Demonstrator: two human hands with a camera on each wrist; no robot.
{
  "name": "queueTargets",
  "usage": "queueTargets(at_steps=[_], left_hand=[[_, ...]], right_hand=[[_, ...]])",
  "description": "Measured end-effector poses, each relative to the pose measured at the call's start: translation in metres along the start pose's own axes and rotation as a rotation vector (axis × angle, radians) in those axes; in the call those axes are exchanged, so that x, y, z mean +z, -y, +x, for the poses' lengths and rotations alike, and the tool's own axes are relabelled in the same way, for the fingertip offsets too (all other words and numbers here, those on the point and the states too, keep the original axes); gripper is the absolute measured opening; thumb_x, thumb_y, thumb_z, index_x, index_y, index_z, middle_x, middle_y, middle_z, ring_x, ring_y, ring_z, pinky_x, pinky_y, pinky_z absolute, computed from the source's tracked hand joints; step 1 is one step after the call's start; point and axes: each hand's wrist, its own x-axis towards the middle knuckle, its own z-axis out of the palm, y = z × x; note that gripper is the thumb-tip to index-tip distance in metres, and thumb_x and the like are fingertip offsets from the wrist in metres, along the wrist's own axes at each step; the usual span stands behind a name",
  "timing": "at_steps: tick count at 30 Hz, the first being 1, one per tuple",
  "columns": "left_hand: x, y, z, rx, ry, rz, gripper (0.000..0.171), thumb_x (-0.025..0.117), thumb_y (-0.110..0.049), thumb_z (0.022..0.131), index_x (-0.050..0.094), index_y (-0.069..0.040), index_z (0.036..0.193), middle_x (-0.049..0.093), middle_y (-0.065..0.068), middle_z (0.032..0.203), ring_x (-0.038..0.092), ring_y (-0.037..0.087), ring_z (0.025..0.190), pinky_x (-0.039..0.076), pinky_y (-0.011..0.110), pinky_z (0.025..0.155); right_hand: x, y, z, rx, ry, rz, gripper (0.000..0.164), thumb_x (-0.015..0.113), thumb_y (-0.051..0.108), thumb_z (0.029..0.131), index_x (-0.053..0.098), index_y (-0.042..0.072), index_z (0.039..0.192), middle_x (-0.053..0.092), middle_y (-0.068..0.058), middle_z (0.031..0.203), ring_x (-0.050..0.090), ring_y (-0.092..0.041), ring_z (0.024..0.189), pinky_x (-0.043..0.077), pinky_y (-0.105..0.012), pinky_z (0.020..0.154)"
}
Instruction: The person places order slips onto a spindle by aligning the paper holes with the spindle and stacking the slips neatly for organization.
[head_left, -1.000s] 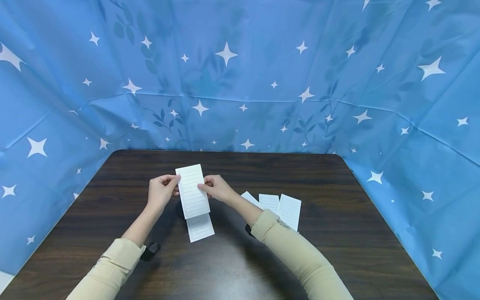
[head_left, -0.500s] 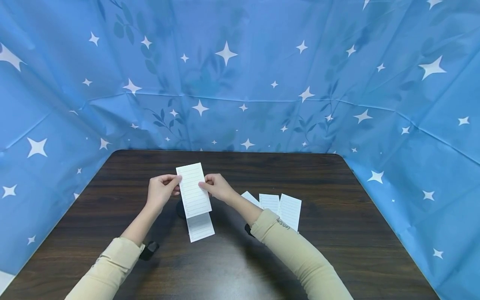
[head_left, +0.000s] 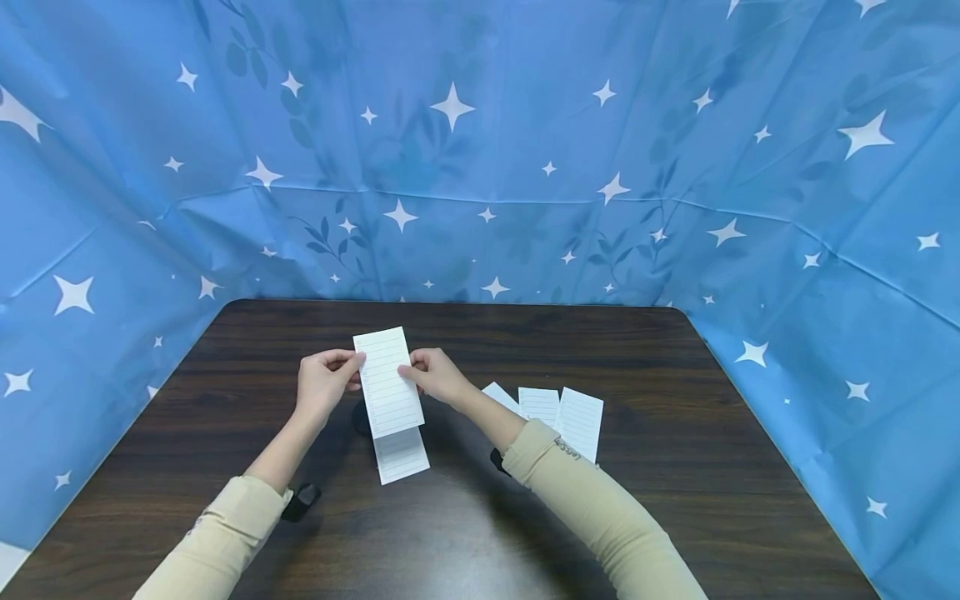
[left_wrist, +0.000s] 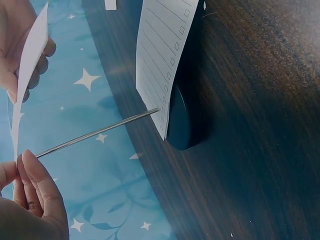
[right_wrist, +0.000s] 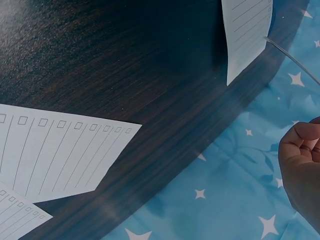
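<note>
Between my two hands I hold a white lined paper slip (head_left: 388, 383) upright. My left hand (head_left: 324, 385) pinches its left edge, thumb in front. On the right edge my right hand (head_left: 441, 377) pinches it the same way. Below it stands a paper spike, whose black round base (left_wrist: 181, 122) and thin metal rod (left_wrist: 97, 132) show in the left wrist view. Another lined slip (left_wrist: 162, 50) is on the rod, down by the base. The rod's tip reaches the held slip close to my left fingertips; I cannot tell whether it goes through.
Several lined slips lie on the dark wooden table (head_left: 697, 467) to the right, among them one slip (head_left: 579, 421) partly behind my right sleeve (head_left: 600, 508). A blue curtain (head_left: 480, 150) with white stars hangs behind the table's far edge.
The held slip and my hands have shifted very slightly to the right. My grip on both edges is the same, and the slips on the table have not moved.
</note>
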Motion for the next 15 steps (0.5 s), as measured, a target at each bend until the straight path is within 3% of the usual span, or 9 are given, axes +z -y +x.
queueTargets(at_steps=[5, 8, 11, 15], left_hand=[[0.0003, 0.0035, -0.0016, 0.013, 0.002, -0.014, 0.031, 0.062, -0.013, 0.091, 0.063, 0.013, 0.106, 0.063, -0.007, 0.068, 0.058, -0.002, 0.055, 0.056, 0.015, 0.054], [-0.0004, 0.0050, -0.0025, 0.001, 0.014, -0.037, 0.032, 0.061, -0.014, 0.092, 0.062, 0.013, 0.108, 0.062, -0.009, 0.067, 0.058, -0.002, 0.057, 0.056, 0.015, 0.055], [-0.0014, 0.0053, -0.0031, -0.034, 0.034, -0.066, 0.033, 0.058, -0.015, 0.093, 0.060, 0.013, 0.112, 0.059, -0.011, 0.066, 0.057, -0.001, 0.058, 0.056, 0.015, 0.056], [-0.0024, 0.0042, -0.0033, -0.094, 0.054, -0.103, 0.035, 0.055, -0.016, 0.095, 0.057, 0.012, 0.116, 0.057, -0.012, 0.066, 0.056, -0.001, 0.061, 0.056, 0.015, 0.057]], right_hand=[[0.0011, -0.0007, -0.0001, 0.005, -0.003, -0.005, 0.018, 0.056, 0.010, 0.094, 0.063, -0.006, 0.092, 0.060, -0.010, 0.063, 0.056, -0.038, 0.066, 0.054, -0.034, 0.057], [0.0017, -0.0011, -0.0001, 0.007, -0.003, 0.001, 0.017, 0.057, 0.010, 0.094, 0.063, -0.006, 0.092, 0.062, -0.016, 0.067, 0.054, -0.024, 0.057, 0.052, -0.028, 0.054], [0.0026, -0.0013, -0.0003, 0.016, -0.006, 0.007, 0.017, 0.057, 0.010, 0.094, 0.063, -0.006, 0.092, 0.063, -0.015, 0.067, 0.051, -0.011, 0.054, 0.052, -0.027, 0.054], [0.0040, -0.0011, -0.0001, 0.033, -0.022, 0.005, 0.017, 0.057, 0.010, 0.094, 0.063, -0.006, 0.091, 0.056, -0.004, 0.059, 0.051, -0.018, 0.055, 0.051, -0.028, 0.053]])
